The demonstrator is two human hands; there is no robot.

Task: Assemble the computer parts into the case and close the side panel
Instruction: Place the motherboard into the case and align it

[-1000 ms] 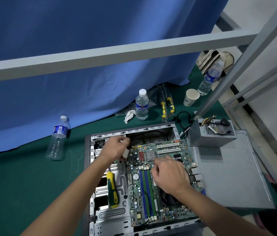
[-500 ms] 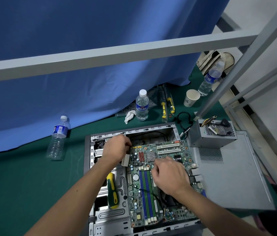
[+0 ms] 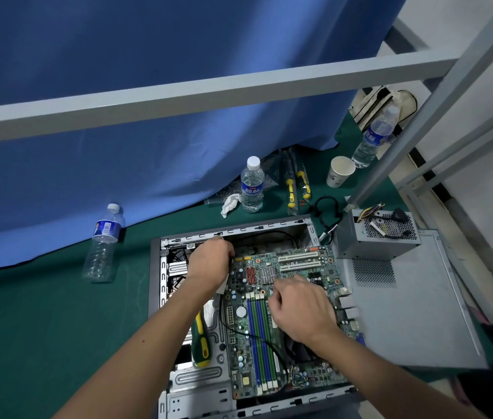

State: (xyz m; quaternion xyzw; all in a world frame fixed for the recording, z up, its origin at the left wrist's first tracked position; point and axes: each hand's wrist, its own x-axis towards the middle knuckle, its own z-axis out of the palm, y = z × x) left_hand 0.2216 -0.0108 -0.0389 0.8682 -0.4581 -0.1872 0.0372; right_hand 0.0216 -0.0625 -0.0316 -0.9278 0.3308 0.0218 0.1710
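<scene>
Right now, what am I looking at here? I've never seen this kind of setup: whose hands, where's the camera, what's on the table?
No machine here: a person's two bare hands, seen from one camera worn on the head, looking down. An open computer case lies flat on a green table with the circuit board inside. The left hand grips something white at the board's far left corner; what it is, I cannot tell. The right hand rests curled on the board; what its fingers hold is hidden. A screwdriver lies inside the case. The power supply sits on the side panel.

Left hand (image 3: 208, 263) curled, right hand (image 3: 299, 309) curled
</scene>
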